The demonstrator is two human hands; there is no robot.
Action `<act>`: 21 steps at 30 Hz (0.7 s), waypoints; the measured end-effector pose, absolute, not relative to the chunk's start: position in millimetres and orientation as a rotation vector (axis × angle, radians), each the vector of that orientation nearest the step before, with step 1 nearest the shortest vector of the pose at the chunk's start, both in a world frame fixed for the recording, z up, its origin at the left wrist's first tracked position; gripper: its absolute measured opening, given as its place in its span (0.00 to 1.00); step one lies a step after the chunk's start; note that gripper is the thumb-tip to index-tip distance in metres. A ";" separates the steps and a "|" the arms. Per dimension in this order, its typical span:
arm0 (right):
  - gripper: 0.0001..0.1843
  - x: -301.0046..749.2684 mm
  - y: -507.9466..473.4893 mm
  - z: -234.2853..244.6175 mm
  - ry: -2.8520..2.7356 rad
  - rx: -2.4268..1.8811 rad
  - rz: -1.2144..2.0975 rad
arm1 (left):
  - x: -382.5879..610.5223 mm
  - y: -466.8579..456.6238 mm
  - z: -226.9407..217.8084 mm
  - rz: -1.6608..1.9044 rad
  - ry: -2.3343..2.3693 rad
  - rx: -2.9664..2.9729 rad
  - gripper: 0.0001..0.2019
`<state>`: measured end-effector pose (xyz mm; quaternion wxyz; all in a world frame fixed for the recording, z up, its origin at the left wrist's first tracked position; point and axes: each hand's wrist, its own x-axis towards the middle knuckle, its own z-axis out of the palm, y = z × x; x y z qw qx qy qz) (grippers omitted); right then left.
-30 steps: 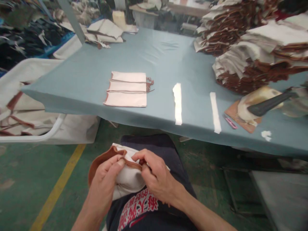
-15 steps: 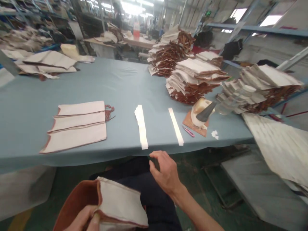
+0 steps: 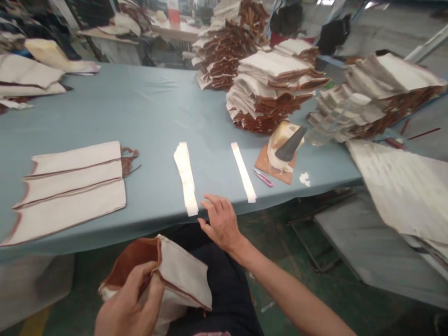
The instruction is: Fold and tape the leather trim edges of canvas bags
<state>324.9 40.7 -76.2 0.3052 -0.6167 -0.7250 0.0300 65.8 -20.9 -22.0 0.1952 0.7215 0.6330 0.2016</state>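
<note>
My left hand (image 3: 135,298) pinches the seam edge of a cream fabric pouch (image 3: 182,273) with a reddish-brown lining, held over my lap with its mouth gaping. My right hand (image 3: 222,219), fingers apart and nothing in them, hovers at the table's front edge, just right of a stack of white strips (image 3: 187,179). A second, narrower stack of white strips (image 3: 244,172) lies farther right. Beside that are pink thread snips (image 3: 263,178). To the left, several cream fabric pieces (image 3: 77,177) with brown edging lie overlapped, brown cords sticking out at their right end.
A dark cone on a yellowish block (image 3: 285,147) sits on a brown patch. Tall piles of folded fabric (image 3: 269,88) stand behind it, with a clear plastic bottle (image 3: 336,119) to the right. More cream pieces (image 3: 31,74) lie at the far left of the blue-grey tabletop (image 3: 140,107).
My right hand has moved up toward the left strip stack, its fingers spreading. My left hand has lifted the pouch a little. The camera view has tilted down and turned right.
</note>
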 end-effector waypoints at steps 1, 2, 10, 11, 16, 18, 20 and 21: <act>0.22 324.7 46.7 -78.7 -1.951 -1.609 0.085 | 69.7 -19.1 -22.3 0.564 1.771 2.037 0.11; 0.22 324.0 52.4 -80.9 -1.980 -1.588 0.088 | 72.9 -16.8 -22.9 0.564 1.763 2.045 0.11; 0.06 324.8 75.8 -87.3 -2.101 -1.491 0.114 | 86.0 16.4 -37.1 0.443 1.694 1.993 0.13; 0.06 325.6 76.6 -86.9 -2.100 -1.491 0.124 | 89.2 22.7 -39.2 0.436 1.674 1.976 0.13; 0.12 328.9 77.2 -76.6 -2.066 -1.522 0.196 | 111.1 52.6 -50.6 0.478 1.590 1.928 0.14; 0.12 331.2 78.1 -70.3 -2.062 -1.540 0.247 | 118.5 61.0 -54.7 0.491 1.563 1.927 0.15; 0.11 333.5 80.2 -64.7 -2.064 -1.562 0.308 | 123.6 66.4 -57.2 0.489 1.541 1.943 0.17; 0.11 334.4 81.7 -62.4 -2.065 -1.577 0.339 | 125.5 68.0 -57.6 0.480 1.528 1.960 0.18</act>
